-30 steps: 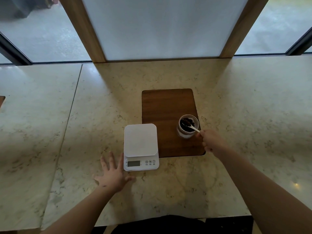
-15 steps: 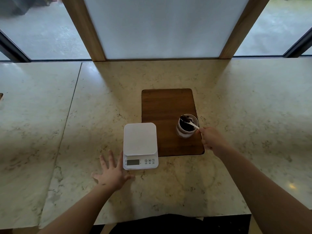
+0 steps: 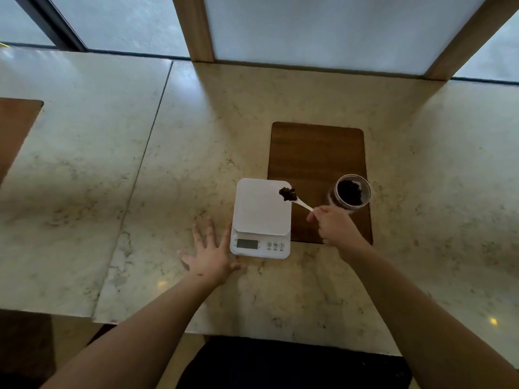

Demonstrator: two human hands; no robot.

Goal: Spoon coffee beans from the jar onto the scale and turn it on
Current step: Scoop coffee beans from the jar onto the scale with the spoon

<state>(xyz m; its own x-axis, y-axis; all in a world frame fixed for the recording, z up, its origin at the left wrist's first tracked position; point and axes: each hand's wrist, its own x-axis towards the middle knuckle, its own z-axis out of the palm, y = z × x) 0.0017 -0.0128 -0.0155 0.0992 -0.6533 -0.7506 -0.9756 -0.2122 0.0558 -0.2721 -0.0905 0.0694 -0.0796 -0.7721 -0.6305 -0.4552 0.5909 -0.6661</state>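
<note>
A white kitchen scale (image 3: 260,217) stands on the marble counter, its small display blank and grey. Its platform is bare. An open glass jar (image 3: 351,192) of dark coffee beans stands on a brown wooden board (image 3: 314,153) to the right of the scale. My right hand (image 3: 335,227) grips a white spoon (image 3: 302,203) by its handle. The spoon's bowl carries a heap of beans (image 3: 288,194) above the scale platform's far right corner. My left hand (image 3: 210,255) lies flat on the counter, fingers spread, touching the scale's near left corner.
The marble counter (image 3: 196,153) has a seam running down on the left. Another brown board (image 3: 15,127) shows at the far left edge. Wooden posts and frosted window panels rise behind the counter. The counter's front edge is close to my body.
My right hand lifted the spoon out of the jar with a load of beans and carried it left over the scale. The camera view shifted; my left hand stayed beside the scale.
</note>
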